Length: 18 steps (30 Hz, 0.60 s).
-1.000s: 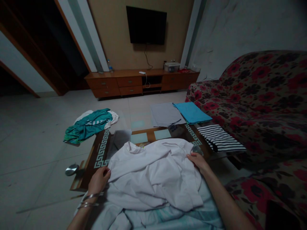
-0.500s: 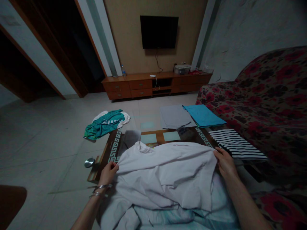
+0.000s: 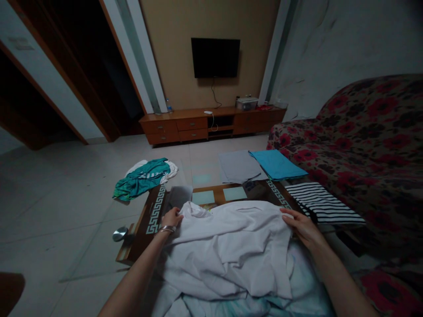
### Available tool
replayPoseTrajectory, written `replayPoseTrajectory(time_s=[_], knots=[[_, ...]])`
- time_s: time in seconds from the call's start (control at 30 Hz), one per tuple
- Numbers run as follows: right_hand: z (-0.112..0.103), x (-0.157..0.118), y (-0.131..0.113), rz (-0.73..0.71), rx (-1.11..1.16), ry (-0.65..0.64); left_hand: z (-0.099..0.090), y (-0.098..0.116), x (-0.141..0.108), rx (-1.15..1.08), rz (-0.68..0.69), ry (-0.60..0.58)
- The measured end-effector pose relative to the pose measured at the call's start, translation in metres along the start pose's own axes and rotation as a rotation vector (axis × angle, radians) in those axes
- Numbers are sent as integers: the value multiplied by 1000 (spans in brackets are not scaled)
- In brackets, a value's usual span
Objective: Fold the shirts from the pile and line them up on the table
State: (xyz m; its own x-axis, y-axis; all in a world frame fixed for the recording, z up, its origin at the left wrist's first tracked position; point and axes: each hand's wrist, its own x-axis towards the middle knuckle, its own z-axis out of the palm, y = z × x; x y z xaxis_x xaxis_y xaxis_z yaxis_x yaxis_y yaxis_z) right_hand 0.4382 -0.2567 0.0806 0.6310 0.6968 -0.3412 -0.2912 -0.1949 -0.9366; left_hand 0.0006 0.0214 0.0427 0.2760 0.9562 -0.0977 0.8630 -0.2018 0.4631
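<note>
Shirt: the white fabric shirt with a round collar [image 3: 228, 251] is lying rumpled in front of the person, its collar pointing to the far left; it is covering part of the pale blue-and-white cloth [image 3: 309, 277] below
Left hand: the bare left hand [image 3: 172, 218], silver-coloured metal bracelets [image 3: 167, 229] circling its wrist, is pinching the white shirt just beside the collar
Right hand: the bare right hand [image 3: 302, 225] is reaching the opposite end of the shirt; its fingertips are touching the far right edge, though I cannot tell whether they are gripping the cloth
Table: the dark brown, glass-topped table with pale key-pattern bands [image 3: 156, 215] is showing beyond the shirt; a round silver-coloured metal piece [image 3: 120, 234] is sitting near its left side
Folded pieces: a flat grey cloth [image 3: 241, 166] is lying at the far side; a bright blue folded cloth [image 3: 277, 164] is touching its right edge; a black-and-white striped folded cloth [image 3: 325, 203] is resting nearer the sofa
Heap: a crumpled green garment with white lettering [image 3: 143, 178] is lying at the far left corner, white fabric peeking out around it
Sofa: the red-and-black floral fabric sofa [image 3: 363, 145] is filling the right side
</note>
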Motion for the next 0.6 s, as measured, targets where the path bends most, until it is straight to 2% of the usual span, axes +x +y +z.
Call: replayPoseTrajectory(time_s=[0.1,0.17,0.27,0.4,0.5,0.6], knots=[[-14,-2,-10,-68,-74,3,-6,5,-3,-2,6,-17],[-22,-6,-21,-128,-141,12,-16,5,-9,-21,26,-4],[-26,-17,-40,-210,-271,23,-40,2,-19,-60,58,43],[-21,-34,-67,-307,-450,42,-81,-3,-37,-102,102,91],[-17,-42,-85,-417,-560,34,-112,3,-60,-147,75,197],[-15,-49,-108,-579,-689,44,-144,11,-87,-195,49,393]])
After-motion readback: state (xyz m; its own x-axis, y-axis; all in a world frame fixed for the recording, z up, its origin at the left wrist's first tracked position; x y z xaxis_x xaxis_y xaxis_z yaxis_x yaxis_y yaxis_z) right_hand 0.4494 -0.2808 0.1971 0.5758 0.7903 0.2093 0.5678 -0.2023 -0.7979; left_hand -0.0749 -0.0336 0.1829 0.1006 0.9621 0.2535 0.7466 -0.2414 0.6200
